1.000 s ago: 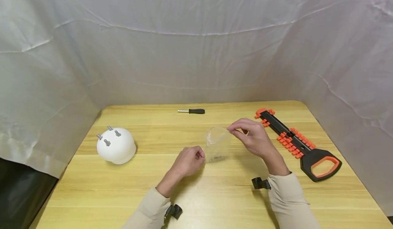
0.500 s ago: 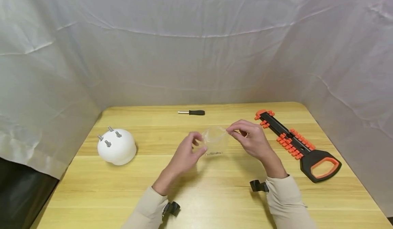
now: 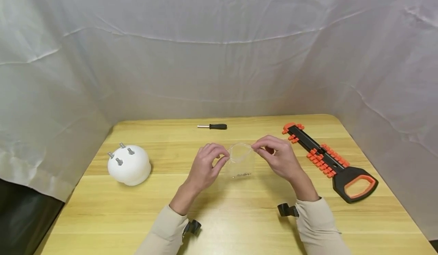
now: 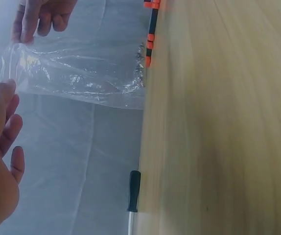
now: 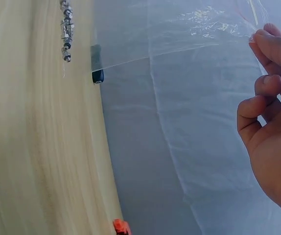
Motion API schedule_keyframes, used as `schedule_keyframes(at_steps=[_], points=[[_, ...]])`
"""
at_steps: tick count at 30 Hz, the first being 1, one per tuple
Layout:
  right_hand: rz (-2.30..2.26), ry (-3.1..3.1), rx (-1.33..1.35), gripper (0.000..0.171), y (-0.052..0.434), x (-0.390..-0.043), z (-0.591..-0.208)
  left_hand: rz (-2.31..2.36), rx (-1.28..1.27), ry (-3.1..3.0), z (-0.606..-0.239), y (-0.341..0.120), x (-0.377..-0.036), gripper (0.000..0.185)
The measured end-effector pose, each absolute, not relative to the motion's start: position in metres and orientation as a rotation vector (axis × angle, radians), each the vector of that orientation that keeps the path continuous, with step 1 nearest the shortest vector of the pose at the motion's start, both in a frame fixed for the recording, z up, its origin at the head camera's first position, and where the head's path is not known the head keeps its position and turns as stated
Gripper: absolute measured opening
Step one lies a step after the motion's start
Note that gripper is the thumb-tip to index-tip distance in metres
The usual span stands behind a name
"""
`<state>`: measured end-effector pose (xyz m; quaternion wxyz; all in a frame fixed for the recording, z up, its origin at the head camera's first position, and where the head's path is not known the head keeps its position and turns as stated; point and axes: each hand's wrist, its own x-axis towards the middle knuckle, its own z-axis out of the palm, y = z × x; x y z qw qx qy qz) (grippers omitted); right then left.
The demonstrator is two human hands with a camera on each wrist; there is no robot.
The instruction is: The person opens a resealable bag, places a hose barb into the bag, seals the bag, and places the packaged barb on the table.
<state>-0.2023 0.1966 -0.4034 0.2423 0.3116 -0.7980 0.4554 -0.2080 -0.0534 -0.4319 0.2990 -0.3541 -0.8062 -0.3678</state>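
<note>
Thin glossy clear plastic bag [image 3: 241, 160] (small screws inside, probably metal) over a smooth, matt wood-grain table [image 3: 219, 217].

Both forearms reach forward — left hand [image 3: 205, 163] and right hand [image 3: 278, 157] raised, fingertips pinched, facing each other.

A light wooden table [image 3: 102, 217] spreads beneath and around the hands. Creased white sheeting [image 3: 219, 57] hangs beyond them and to both sides. The light is soft and even.
</note>
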Motion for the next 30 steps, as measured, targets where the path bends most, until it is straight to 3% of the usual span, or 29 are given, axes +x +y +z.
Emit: schedule_keyframes(at_steps=[6, 13, 24, 30], points=[[1.288, -2.497, 0.641, 0.035, 0.194, -0.200, -0.417, -1.034, -0.903, -2.094, -0.429, -0.054, -0.210, 0.004], [1.180, -2.648, 0.700, 0.005, 0.191, -0.204, -0.436, -1.071, -0.874, -2.070, -0.425, -0.055, -0.210, 0.006], [1.116, -2.674, 0.705, 0.008, 0.197, -0.203, -0.440, -1.101, -0.890, -2.016, -0.419, -0.057, -0.213, 0.004], [1.160, -2.661, 0.550, 0.014, 0.195, -0.199, -0.429, -1.204, -0.864, -2.031, -0.421, -0.055, -0.213, 0.006]])
